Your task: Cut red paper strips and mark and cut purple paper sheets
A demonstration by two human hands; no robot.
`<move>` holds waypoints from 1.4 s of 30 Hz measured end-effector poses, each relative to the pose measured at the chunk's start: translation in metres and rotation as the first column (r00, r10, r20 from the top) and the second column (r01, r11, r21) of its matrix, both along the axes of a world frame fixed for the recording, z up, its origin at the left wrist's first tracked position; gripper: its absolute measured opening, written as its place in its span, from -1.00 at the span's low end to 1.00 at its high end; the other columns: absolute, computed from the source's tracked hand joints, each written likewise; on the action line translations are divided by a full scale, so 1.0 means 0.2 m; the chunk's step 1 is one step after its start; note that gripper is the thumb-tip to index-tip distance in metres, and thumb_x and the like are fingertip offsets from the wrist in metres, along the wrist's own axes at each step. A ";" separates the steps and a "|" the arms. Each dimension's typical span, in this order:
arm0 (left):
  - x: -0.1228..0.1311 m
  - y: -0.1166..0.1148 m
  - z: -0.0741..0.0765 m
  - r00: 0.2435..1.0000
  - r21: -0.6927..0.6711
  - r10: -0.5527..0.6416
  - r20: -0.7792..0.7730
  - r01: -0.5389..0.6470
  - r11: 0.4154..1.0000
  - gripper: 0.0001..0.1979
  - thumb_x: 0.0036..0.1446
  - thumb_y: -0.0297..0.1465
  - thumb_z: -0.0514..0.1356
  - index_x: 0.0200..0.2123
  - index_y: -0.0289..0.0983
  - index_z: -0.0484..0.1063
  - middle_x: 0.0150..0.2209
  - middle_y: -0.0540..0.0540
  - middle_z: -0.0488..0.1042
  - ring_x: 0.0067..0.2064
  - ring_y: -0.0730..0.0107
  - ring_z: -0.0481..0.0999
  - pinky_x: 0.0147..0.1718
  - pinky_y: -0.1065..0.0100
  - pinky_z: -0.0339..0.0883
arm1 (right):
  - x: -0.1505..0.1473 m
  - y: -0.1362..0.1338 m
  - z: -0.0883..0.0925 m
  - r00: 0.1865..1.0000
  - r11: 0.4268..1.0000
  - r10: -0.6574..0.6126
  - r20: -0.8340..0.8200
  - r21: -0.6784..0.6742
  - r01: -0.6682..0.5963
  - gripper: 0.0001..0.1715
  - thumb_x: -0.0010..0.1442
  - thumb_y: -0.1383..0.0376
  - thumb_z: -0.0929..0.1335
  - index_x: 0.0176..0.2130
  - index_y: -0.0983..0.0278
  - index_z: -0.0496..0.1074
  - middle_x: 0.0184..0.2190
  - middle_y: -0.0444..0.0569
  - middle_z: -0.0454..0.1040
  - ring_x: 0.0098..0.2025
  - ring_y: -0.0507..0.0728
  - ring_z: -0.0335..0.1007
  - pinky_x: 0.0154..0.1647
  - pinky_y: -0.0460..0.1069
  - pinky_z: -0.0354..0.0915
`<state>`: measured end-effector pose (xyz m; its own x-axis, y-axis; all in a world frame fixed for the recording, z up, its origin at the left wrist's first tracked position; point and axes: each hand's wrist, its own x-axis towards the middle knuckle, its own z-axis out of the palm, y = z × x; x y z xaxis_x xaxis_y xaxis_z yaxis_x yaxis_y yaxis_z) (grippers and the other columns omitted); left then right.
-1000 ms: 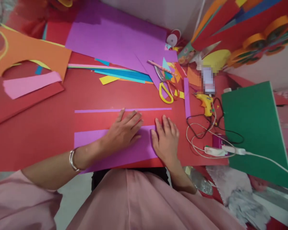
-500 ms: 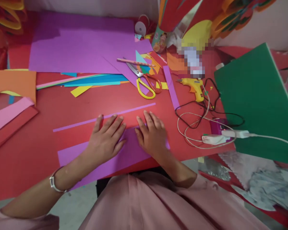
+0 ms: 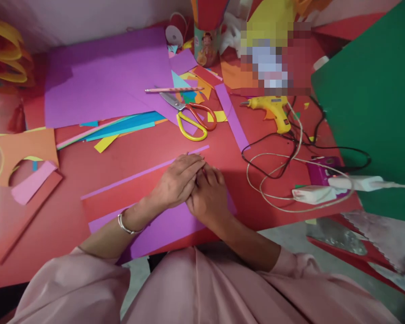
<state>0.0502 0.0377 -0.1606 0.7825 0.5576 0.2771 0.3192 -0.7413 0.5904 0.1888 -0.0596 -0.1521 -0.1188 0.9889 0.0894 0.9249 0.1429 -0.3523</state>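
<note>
My left hand (image 3: pixel 178 180) lies over the purple and red papers, its fingers stretched out side by side and reaching against the fingers of my right hand. My right hand (image 3: pixel 209 193) rests palm down with its fingers slightly bent. Both hands meet and overlap a little; what is under the palms is hidden. A thin purple strip (image 3: pixel 121 181) runs slantwise beyond my left hand, along the far edge of a red area (image 3: pixel 121 198). Nearer my body is a wide purple sheet (image 3: pixel 162 229), partly covered by my forearms.
Scissors (image 3: pixel 192 114) with red and yellow handles and a pencil (image 3: pixel 173 90) lie beyond my hands. To the right are a purple paper strip (image 3: pixel 232 117), a yellow glue gun (image 3: pixel 273 110), tangled cables and a green board (image 3: pixel 367 112). A large purple sheet (image 3: pixel 104 76) lies at the back.
My left hand has moved right and now meets my right hand; earlier they lay apart with fingers spread. The view has also shifted.
</note>
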 end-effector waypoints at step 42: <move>0.00 -0.02 -0.02 0.997 0.221 -0.020 -0.074 0.036 0.975 -0.46 0.38 -0.53 0.13 0.39 -0.24 0.33 0.32 -0.38 0.50 0.44 -0.04 0.41 0.40 -0.23 0.31 | 0.20 -0.13 -0.05 0.998 0.964 -0.009 -0.063 0.265 0.025 -0.56 0.49 0.31 0.33 0.26 0.39 0.54 0.27 0.14 0.57 0.29 0.25 0.52 0.28 0.15 0.35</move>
<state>0.0503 0.0333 -0.1644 0.8189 0.4662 0.3347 0.3318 -0.8604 0.3868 0.2287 -0.0857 -0.1615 -0.0883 0.9304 0.3557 0.9062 0.2232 -0.3591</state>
